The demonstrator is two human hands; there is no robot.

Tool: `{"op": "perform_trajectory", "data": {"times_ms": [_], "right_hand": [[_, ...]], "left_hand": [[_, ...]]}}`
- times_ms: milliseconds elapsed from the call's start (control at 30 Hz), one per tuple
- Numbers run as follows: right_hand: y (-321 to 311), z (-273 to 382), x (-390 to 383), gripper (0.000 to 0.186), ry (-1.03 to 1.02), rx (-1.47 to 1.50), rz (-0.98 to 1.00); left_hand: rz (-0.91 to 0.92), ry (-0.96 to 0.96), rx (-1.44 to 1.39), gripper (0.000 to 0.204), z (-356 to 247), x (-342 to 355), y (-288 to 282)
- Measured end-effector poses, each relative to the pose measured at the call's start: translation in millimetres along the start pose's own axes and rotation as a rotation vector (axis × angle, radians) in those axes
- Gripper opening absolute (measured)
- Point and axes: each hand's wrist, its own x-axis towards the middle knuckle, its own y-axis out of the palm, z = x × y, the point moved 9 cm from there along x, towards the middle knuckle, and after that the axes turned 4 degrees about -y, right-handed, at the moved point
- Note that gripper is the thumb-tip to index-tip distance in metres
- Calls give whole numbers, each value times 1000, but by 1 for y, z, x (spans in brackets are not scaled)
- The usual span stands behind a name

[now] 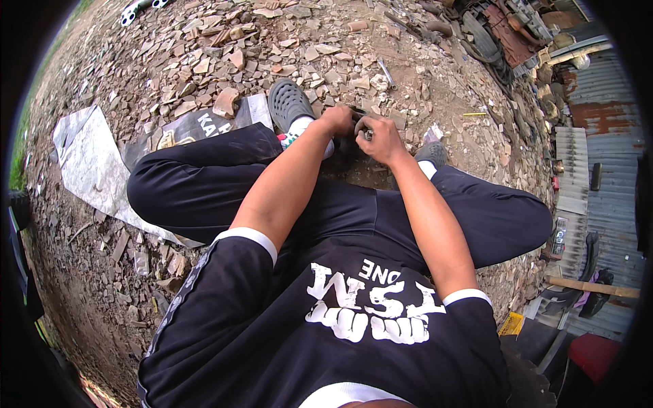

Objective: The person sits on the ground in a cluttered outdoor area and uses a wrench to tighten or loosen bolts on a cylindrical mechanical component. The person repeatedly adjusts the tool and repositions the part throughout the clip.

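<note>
My left hand [338, 120] and my right hand [382, 140] meet in front of me, low between my bent legs. Both are closed, with the fingers curled round a small dark part [358, 117]. Its kind I cannot make out, since the fingers cover most of it and the shade beneath is dark. A grey clog [289, 103] on my left foot stands close beside my left hand. Beyond the hands, a slim silvery metal tool [387, 73], perhaps a wrench, lies on the ground.
Broken tile pieces [204, 64] cover the ground. A whitish sheet [92, 160] and a dark printed sheet [194, 129] lie to the left. Old machine parts and a tyre [481, 37] are piled at the far right, near corrugated metal sheeting [612, 183]. A wooden pole [592, 286] lies at right.
</note>
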Motion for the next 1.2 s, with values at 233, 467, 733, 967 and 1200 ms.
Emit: {"op": "perform_trajectory", "data": {"times_ms": [233, 467, 733, 967, 1200], "right_hand": [[-7, -32, 4, 26, 119, -56, -100], [-13, -15, 1, 26, 38, -19, -9], [-30, 13, -1, 14, -28, -41, 22], [-18, 20, -2, 13, -76, -80, 94], [-3, 30, -10, 11, -121, -96, 203]], "left_hand": [[5, 25, 59, 60, 14, 14, 14], [46, 15, 47, 65, -2, -5, -1], [58, 15, 28, 66, -1, -4, 0], [51, 37, 23, 61, -3, -5, -1], [41, 5, -18, 60, 2, -2, 0]]}}
